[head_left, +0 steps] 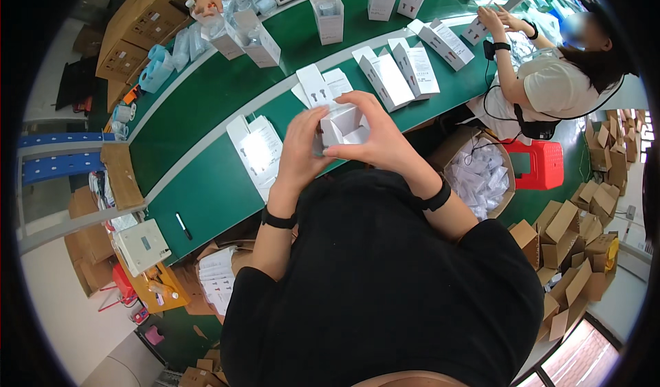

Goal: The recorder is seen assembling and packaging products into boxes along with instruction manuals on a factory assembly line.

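Observation:
A small white carton [346,127] is up between my two hands, its near end open so that the bare inside walls show. My left hand [300,146] presses flat against its left side. My right hand [377,134] curves around the other side, with the thumb at the lower edge and the fingers over the top. Just beyond my hands, more white printed cartons [323,84] lie on the green worktable [196,205]. To the left of my left hand is a stack of flattened white cartons [258,155].
Opened white boxes [392,84] lie to the right; upright filled ones [326,16] stand on the far belt. A co-worker [564,78] handles a carton at the right. Below the table are a bin of clear plastic bags [481,177] and a red stool [548,166]. A marker [183,226] lies left.

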The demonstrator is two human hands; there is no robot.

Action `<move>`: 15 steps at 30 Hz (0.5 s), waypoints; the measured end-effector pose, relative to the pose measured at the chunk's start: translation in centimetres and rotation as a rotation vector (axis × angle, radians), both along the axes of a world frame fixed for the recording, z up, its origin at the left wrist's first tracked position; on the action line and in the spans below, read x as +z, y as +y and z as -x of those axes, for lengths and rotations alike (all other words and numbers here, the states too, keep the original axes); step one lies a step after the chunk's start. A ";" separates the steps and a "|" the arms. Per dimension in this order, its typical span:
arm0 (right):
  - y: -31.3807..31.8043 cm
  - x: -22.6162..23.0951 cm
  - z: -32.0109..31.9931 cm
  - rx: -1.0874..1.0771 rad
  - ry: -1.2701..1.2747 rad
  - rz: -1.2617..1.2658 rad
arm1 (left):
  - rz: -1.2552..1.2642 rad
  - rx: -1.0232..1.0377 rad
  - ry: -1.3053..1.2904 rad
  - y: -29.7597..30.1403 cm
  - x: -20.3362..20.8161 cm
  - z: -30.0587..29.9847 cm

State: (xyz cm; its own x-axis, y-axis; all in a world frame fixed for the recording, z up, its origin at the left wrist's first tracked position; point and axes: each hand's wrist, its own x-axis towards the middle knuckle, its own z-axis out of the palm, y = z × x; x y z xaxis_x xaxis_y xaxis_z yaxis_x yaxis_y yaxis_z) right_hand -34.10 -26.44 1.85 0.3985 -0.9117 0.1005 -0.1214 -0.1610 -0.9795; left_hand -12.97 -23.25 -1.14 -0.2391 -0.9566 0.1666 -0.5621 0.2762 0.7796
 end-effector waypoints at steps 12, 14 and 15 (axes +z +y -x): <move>-7.9 -16.9 4.5 -0.359 0.607 0.481 | -0.060 -0.029 -0.626 -6.9 -16.5 3.0; -7.9 -17.5 5.4 -0.508 0.723 0.495 | -0.028 -0.185 -0.644 -7.2 -17.8 3.1; -7.7 -18.0 6.7 -0.525 0.816 0.471 | -0.094 -0.259 -0.661 -7.3 -17.8 3.3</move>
